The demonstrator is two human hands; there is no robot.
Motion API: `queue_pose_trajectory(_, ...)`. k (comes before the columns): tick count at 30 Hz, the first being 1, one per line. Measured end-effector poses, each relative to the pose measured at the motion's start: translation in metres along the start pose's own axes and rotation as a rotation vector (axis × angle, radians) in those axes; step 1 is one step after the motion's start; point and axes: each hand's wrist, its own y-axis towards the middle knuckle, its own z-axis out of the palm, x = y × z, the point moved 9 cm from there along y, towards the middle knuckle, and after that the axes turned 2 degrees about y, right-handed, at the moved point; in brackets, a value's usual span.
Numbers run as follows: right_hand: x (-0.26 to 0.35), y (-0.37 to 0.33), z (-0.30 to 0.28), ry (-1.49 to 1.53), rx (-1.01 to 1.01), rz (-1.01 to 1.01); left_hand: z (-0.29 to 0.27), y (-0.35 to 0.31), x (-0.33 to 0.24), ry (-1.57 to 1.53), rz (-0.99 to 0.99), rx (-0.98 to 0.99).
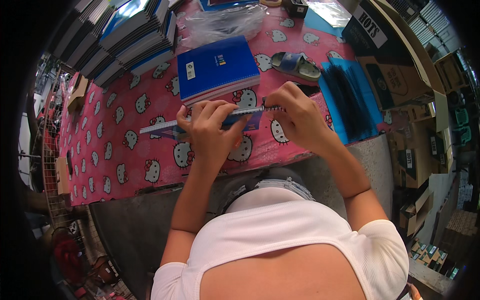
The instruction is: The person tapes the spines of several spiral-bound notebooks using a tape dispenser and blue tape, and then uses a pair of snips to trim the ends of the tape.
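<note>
My left hand [210,125] is closed around a thin notebook [162,128] just above the table's near side. The notebook's long white edge faces up and slants up to the right; part of its blue cover shows beneath my fingers. At the right end of that edge, my right hand [300,117] pinches a dark spiral binding coil [273,108]. How far the coil runs through the edge is partly hidden by my fingers. Just beyond my hands lies a stack of blue-covered notebooks [220,67]. Many loose black coils [347,100] lie on a blue sheet [369,107] to the right.
A pink tablecloth with cartoon cats [132,140] covers the table. Tall notebook piles [142,37] stand at the far left. Clear plastic wrap [222,25] lies at the back. A blue-grey slipper [296,65] sits beyond my right hand. An open cardboard box [387,75] borders the right side.
</note>
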Motion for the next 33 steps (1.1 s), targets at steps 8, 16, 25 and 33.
queue_pose_trajectory(8, 0.010, 0.013, 0.005, -0.150, -0.019, -0.119, 0.008, 0.002, 0.006, -0.049, -0.008, 0.046)
queue_pose_trajectory(16, 0.007, 0.018, 0.007, -0.142, -0.012, -0.119, 0.008, 0.005, 0.007, -0.080, -0.018, 0.021)
queue_pose_trajectory(25, 0.006, 0.020, 0.013, -0.176, 0.032, -0.104, 0.007, 0.002, 0.007, -0.057, -0.039, 0.012)
queue_pose_trajectory(33, 0.013, 0.026, 0.019, -0.291, 0.026, -0.162, 0.006, 0.000, 0.005, -0.050, -0.042, 0.007)
